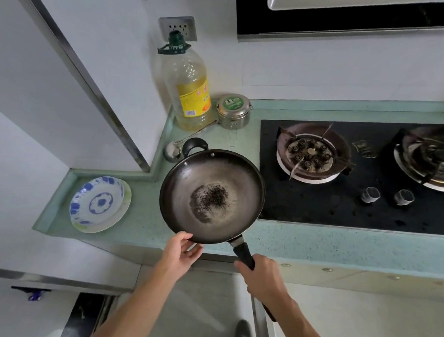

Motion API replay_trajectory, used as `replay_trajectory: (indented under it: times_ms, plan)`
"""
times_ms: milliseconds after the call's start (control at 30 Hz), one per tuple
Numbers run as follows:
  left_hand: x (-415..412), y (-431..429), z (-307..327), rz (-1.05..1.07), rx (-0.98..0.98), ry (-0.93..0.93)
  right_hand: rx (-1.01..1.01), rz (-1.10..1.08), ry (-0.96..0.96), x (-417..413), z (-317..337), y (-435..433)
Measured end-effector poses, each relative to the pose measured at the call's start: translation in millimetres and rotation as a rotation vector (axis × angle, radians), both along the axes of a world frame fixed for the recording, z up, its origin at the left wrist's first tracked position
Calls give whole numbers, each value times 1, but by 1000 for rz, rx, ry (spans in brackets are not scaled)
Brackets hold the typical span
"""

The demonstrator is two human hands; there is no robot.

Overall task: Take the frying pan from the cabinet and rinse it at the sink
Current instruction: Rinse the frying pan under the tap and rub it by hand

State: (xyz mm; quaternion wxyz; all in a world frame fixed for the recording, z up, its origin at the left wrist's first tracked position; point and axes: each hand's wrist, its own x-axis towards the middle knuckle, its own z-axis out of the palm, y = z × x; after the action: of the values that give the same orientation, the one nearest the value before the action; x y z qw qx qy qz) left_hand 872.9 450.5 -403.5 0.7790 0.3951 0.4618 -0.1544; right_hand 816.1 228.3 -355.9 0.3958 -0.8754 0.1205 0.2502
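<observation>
Lower left, two stacked plates [98, 204] sit in the bench [316, 242] corner, with bare green bench between them and the pan [212, 194]. At frame centre the pan lies over the bench's front edge, with dark crumbs in its middle. Its far loop handle is just beside one ladle [173, 151], and its right rim is at the hob's [318, 210] left edge. The left hand [182, 250] pinches the near rim, thumb on top. The right hand [263, 275] wraps the long handle. Behind stand one oil bottle [189, 86] and one tin [234, 110]. The hob has two burners and two knobs.
</observation>
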Motion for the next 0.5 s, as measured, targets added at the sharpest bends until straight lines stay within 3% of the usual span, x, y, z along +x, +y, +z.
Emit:
replay_trajectory:
  times_ms: [133,200,333,400,500]
  plan:
    - [-2,5,3,-92,-23,-22,22,30,27,-6,-2,-4]
    - [-4,8,7,-135,-28,-40,139,20,69,-10,-2,-9]
    - [-25,4,2,-259,35,-63,322,-254,170,-39,-20,-42]
    - [-45,-2,-7,-349,67,-75,260,-449,205,-66,-37,-57]
    - [-77,-13,-20,-480,58,-48,95,-467,259,-114,-66,-55]
